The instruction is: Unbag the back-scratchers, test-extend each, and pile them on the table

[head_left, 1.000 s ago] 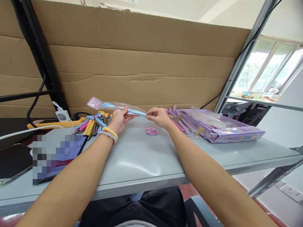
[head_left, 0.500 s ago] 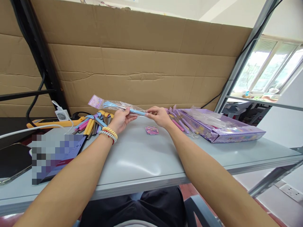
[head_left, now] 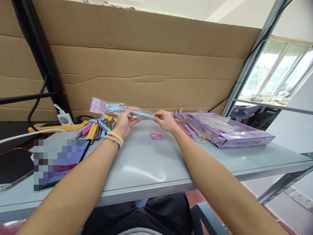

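Observation:
A blue back scratcher lies in a clear plastic sleeve with a purple header card at its left end. My left hand pinches the sleeve near its middle, thumb on top. The right end of the same sleeve sits between the fingertips of my right hand. Both hands hold it above the grey table, slightly tilted down to the right. Below it rests a small stack of purple-pink cards. Left of my left hand is a pile of unbagged back scratchers with pink, yellow and blue handles.
At right, several bagged back scratchers lie against a purple box holding clear plastic sleeves. On the left are a phone, a dark blue booklet, a white charger and its cable. Cardboard stands behind.
The header-card end has swung slightly left and its card faces me more. My left hand has shifted a little, and the right fingertips have moved slightly right along with the sleeve.

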### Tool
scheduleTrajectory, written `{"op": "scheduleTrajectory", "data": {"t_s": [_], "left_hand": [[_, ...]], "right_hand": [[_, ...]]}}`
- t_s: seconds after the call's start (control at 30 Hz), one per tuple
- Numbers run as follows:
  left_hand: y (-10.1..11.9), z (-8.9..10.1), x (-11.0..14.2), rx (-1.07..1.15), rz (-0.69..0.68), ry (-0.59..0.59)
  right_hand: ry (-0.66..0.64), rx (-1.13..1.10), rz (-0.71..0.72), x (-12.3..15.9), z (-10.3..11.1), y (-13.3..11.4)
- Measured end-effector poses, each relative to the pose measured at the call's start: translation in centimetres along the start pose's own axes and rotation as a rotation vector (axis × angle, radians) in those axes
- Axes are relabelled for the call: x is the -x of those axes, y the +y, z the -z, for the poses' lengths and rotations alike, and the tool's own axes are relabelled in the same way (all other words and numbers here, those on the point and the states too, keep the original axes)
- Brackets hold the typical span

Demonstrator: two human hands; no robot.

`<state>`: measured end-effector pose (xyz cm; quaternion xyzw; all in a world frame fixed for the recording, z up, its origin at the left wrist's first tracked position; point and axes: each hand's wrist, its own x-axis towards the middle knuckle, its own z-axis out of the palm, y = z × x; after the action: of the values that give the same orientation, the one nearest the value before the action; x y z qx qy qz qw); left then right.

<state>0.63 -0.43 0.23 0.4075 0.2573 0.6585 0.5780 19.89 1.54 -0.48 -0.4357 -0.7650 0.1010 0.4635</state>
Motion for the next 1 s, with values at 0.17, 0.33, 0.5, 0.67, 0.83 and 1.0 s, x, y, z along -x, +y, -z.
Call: {"op": "scheduleTrajectory", "data": {"t_s": [0.17, 0.33, 0.5, 0.67, 0.83, 1.0], "left_hand": [[0.5, 0.3, -0.4, 0.06, -0.066, 0.091], [1.0, 0.6, -0.6, 0.032, -0.091, 0.111], [1.0, 0.6, -0.6, 0.017, -0.102, 0.137], [0.9, 0.5, -0.6, -0.026, -0.119, 0.205], [0.7, 0.6, -0.7, -0.089, -0.147, 0.211], [0.4, 0.7, -0.8, -0.157, -0.132, 0.175]], "right_hand": [[0.108, -0.02, -0.061, -0.3, 0.6, 0.9], [0.18, -0.11, -0.122, -0.4, 1.0, 2.3], [0.201, -0.346, -0.249, -0.5, 1.5, 3.4], [0.272, -0.602, -0.346, -0.7, 1.9, 4.3], [0.271, -0.756, -0.361, -0.7, 2.4, 4.3], [0.216, -0.793, -0.366, -0.2, 2.8, 3.4]]}}
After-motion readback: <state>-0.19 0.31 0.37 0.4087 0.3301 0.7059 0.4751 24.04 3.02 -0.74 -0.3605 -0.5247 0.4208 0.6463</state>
